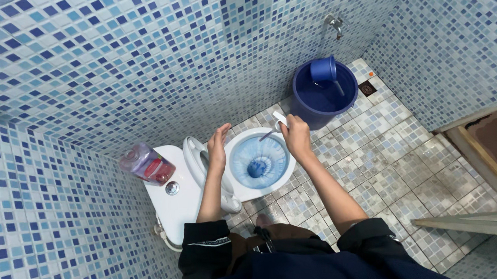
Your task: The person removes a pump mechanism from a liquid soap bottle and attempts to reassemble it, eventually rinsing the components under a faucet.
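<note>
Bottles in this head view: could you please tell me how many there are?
1. A clear bottle of pinkish liquid lies on the white cistern lid, left of the left hand. Others could be hidden outside the frame.

Person seen from the head camera, lower centre of the frame. Both forearms are bare, with dark, near-black sleeves pushed up to the elbows; the left sleeve (204,240) carries a thin pale line across its bunched cuff, and the right sleeve (369,235) shows a small pale fleck near its edge. The left hand (217,147) and right hand (297,136) wear no gloves, rings or watch. Below the sleeves, a dark navy garment (302,271) fills the bottom edge, with a brown layer (277,235) and a small dark clip-like fitting (263,236) above it.
</note>
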